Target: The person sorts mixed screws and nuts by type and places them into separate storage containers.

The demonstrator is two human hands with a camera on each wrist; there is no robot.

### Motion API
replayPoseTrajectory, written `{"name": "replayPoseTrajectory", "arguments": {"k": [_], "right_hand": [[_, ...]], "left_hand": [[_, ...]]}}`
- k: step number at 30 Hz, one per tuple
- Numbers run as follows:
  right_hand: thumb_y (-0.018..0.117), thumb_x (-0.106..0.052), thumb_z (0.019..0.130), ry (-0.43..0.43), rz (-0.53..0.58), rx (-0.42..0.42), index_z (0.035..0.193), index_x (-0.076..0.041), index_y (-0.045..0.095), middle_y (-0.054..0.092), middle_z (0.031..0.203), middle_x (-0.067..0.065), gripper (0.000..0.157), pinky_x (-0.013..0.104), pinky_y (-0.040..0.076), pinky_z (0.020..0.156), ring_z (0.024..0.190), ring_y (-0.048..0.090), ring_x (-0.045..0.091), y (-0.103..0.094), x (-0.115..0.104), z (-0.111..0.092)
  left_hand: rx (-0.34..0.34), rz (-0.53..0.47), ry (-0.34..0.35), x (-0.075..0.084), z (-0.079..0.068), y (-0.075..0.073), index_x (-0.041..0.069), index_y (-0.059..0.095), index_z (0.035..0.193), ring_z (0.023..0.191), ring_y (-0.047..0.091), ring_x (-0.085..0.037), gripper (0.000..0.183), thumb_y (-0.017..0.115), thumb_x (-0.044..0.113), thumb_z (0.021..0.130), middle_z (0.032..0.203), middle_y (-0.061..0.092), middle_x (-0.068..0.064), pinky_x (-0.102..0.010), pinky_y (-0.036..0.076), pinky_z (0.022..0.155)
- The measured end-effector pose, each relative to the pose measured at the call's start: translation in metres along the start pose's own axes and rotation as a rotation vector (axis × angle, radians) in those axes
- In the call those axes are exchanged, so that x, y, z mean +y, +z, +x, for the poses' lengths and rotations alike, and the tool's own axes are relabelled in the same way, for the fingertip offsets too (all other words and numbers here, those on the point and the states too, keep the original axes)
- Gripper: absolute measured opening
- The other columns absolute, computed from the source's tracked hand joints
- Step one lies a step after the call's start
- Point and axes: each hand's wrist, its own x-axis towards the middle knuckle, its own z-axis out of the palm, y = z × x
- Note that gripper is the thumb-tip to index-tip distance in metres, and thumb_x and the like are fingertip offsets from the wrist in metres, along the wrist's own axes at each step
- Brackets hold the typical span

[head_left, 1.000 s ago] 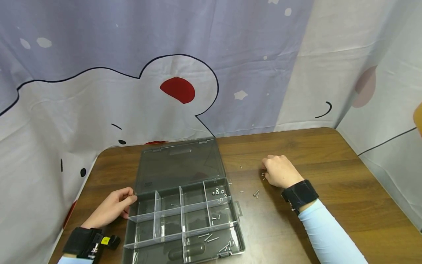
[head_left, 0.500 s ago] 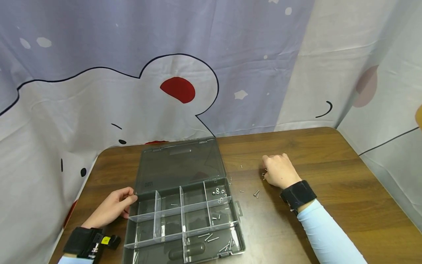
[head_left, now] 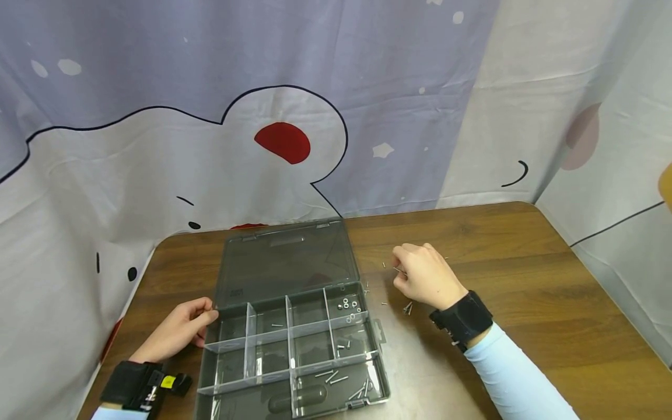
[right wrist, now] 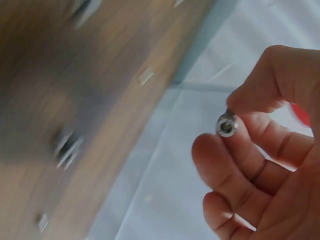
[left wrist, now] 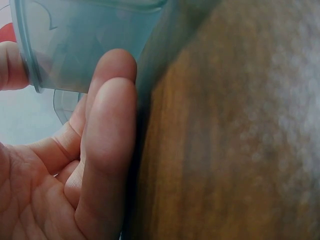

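Note:
A grey see-through compartment box lies with its lid folded back. My left hand grips its left side near the hinge; in the left wrist view, the thumb and fingers meet the box wall. My right hand is over the table, right of the box. Between its thumb and fingers it pinches a small metal screw, whose round socket head faces the right wrist camera. Loose screws lie on the table just below that hand.
Small nuts sit in the back right compartment. Long screws lie in the front right one, and shorter screws behind it. More tiny screws are scattered between box and hand on the wooden table. A printed curtain hangs behind.
My right hand has come up from the table and moved left toward the box, carrying a screw. My left hand and the box have stayed put.

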Motion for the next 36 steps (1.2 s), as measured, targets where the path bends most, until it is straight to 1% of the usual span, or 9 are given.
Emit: {"name": "replayPoseTrajectory", "arguments": {"k": [5,10,14,16,19,22,26,28,36], "right_hand": [[0.070,-0.002,0.068,-0.084,0.136,-0.008,0.084,-0.014,0.063,0.056,0.075,-0.006,0.021,0.025,0.046,0.058,0.062,0.049,0.005,-0.006,-0.032,0.007],[0.071,0.000,0.072,-0.168,0.213,-0.008,0.089,-0.013,0.067,0.063,0.083,-0.003,0.022,0.020,0.047,0.059,0.066,0.056,0.005,-0.010,-0.061,0.016],[0.069,0.002,0.075,-0.246,0.270,-0.001,0.091,-0.013,0.067,0.061,0.085,-0.003,0.022,0.014,0.044,0.056,0.065,0.055,0.003,-0.007,-0.078,0.023],[0.069,0.002,0.076,-0.295,0.273,0.014,0.091,-0.013,0.067,0.061,0.084,-0.004,0.021,0.015,0.042,0.057,0.063,0.051,0.002,-0.005,-0.086,0.027],[0.070,0.000,0.077,-0.362,0.242,0.039,0.091,-0.015,0.068,0.061,0.085,-0.005,0.021,0.018,0.042,0.060,0.063,0.048,0.003,-0.001,-0.097,0.031],[0.070,-0.001,0.077,-0.406,0.217,0.056,0.091,-0.017,0.068,0.061,0.086,-0.006,0.021,0.020,0.040,0.064,0.063,0.047,0.004,0.001,-0.107,0.035],[0.069,-0.001,0.079,-0.429,0.218,0.052,0.093,-0.018,0.068,0.061,0.087,-0.007,0.021,0.020,0.038,0.064,0.064,0.047,0.004,0.001,-0.117,0.038],[0.067,-0.002,0.080,-0.435,0.215,0.041,0.094,-0.018,0.068,0.061,0.087,-0.006,0.021,0.020,0.037,0.065,0.065,0.048,0.004,0.001,-0.120,0.039],[0.061,-0.003,0.082,-0.449,0.173,0.013,0.093,-0.018,0.067,0.061,0.087,-0.006,0.020,0.020,0.037,0.065,0.067,0.052,0.004,0.004,-0.123,0.039]], "left_hand": [[0.000,0.003,-0.003,-0.002,0.002,0.000,0.001,0.051,0.101,0.061,0.057,-0.014,0.026,0.059,0.026,0.106,0.071,0.050,-0.005,-0.032,0.059,0.058],[-0.001,-0.002,-0.002,-0.005,0.004,0.000,0.002,0.051,0.101,0.061,0.056,-0.013,0.025,0.057,0.025,0.107,0.072,0.049,-0.005,-0.032,0.059,0.058],[0.001,-0.007,-0.008,-0.006,0.005,0.000,0.002,0.051,0.102,0.061,0.056,-0.013,0.024,0.057,0.025,0.106,0.072,0.049,-0.005,-0.032,0.059,0.058],[0.000,-0.009,-0.009,-0.006,0.004,0.001,0.002,0.051,0.102,0.061,0.056,-0.013,0.024,0.057,0.025,0.106,0.072,0.049,-0.005,-0.032,0.059,0.058],[-0.002,0.000,-0.004,-0.005,0.004,0.001,0.002,0.050,0.102,0.061,0.056,-0.014,0.024,0.057,0.025,0.106,0.071,0.049,-0.005,-0.032,0.059,0.058],[-0.001,0.011,-0.008,-0.004,0.003,0.000,0.002,0.051,0.101,0.061,0.057,-0.014,0.025,0.057,0.026,0.107,0.071,0.050,-0.004,-0.033,0.059,0.058],[0.002,0.013,-0.024,-0.004,0.002,0.000,0.003,0.051,0.099,0.061,0.057,-0.014,0.026,0.057,0.027,0.107,0.071,0.050,-0.004,-0.033,0.059,0.059],[-0.001,0.014,-0.018,-0.004,0.002,0.000,0.003,0.051,0.099,0.060,0.057,-0.014,0.026,0.057,0.027,0.107,0.071,0.050,-0.004,-0.033,0.059,0.058],[-0.004,0.010,-0.006,-0.003,0.002,0.000,0.002,0.052,0.100,0.061,0.057,-0.014,0.025,0.057,0.026,0.107,0.071,0.050,-0.003,-0.033,0.059,0.059]]}}
